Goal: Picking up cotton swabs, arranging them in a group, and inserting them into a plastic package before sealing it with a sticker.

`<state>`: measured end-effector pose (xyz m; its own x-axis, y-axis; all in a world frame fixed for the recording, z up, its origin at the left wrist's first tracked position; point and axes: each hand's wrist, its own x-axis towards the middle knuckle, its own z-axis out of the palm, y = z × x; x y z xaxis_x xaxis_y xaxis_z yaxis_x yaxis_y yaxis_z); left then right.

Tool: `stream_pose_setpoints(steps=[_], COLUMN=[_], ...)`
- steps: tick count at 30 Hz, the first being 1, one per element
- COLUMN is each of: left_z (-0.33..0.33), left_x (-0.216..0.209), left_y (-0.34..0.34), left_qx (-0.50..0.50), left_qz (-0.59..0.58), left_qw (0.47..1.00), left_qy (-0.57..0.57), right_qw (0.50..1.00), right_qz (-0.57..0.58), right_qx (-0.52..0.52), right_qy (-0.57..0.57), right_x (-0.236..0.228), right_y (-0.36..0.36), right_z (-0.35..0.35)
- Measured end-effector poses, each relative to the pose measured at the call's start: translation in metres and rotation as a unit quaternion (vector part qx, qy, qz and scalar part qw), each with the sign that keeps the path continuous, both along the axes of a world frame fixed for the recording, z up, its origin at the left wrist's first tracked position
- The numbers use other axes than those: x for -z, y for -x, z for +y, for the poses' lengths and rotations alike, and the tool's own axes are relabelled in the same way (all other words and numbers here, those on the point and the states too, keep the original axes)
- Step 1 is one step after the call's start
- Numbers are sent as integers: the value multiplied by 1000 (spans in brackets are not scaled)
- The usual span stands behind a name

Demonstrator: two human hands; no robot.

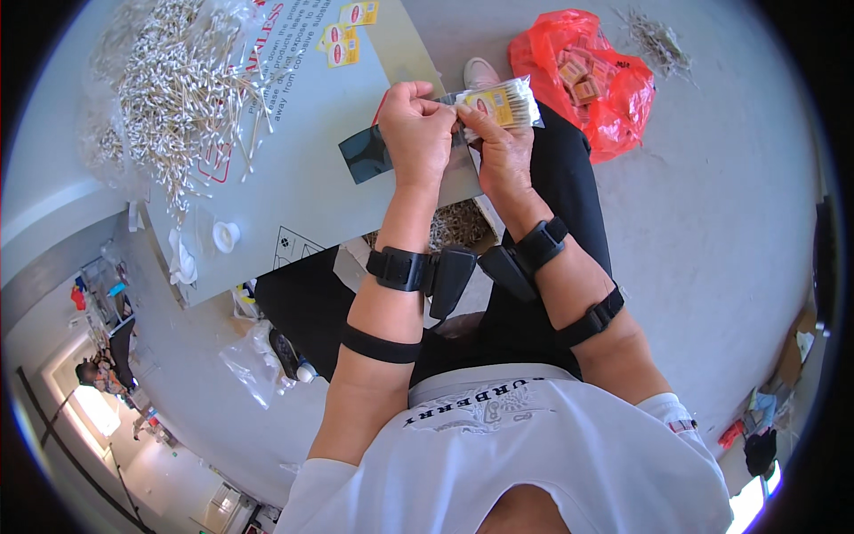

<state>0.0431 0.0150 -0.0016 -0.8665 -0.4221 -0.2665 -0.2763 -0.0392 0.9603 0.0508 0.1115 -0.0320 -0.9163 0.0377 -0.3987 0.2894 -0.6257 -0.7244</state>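
A clear plastic bag of cotton swabs (525, 100) with a yellow card inside is held up near the table's right corner. My right hand (503, 160) grips it, the thumb pressed on its near side. My left hand (416, 133) is closed, its fingertips pinching the bag's left end, where the plastic looks clear and loose. Beneath my left hand a dark, glossy flat piece (363, 157) lies on the table. Several yellow cards (342, 52) rest at the table's far edge. A big heap of loose cotton swabs (173, 84) covers the far left, partly on clear plastic.
The pale table (307, 191) has printed lettering and carries a small white round cap (226, 236). Below its edge sits an open box of swabs (458, 224). A red plastic bag (614, 116) with small packs stands on the floor, far right. Another person (111, 374) is at lower left.
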Motion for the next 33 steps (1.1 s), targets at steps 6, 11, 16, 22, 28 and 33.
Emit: stream_pose_setpoints(steps=[6, 11, 16, 22, 28, 33], left_z=[2, -2, -4, 6, 9, 4], left_x=[-13, -22, -22, -22, -5, -6], left_y=[-9, -14, -9, -14, -13, -19], left_qx=[36, 44, 41, -4, 30, 32], left_qz=[-35, -82, -93, -65, -1, 75], left_qw=[999, 994, 985, 984, 999, 995], left_qy=[-13, -58, -138, -165, 20, 62], right_qw=[1000, 999, 999, 999, 998, 989], right_qz=[-17, -25, -28, -13, -12, 18], right_qx=[19, -21, -23, -33, 58, 141], right_qy=[17, 1, -5, 18, -29, -41], right_x=[6, 4, 8, 7, -1, -15], right_y=[1, 1, 0, -2, 8, 33], right_z=[3, 4, 1, 3, 6, 40])
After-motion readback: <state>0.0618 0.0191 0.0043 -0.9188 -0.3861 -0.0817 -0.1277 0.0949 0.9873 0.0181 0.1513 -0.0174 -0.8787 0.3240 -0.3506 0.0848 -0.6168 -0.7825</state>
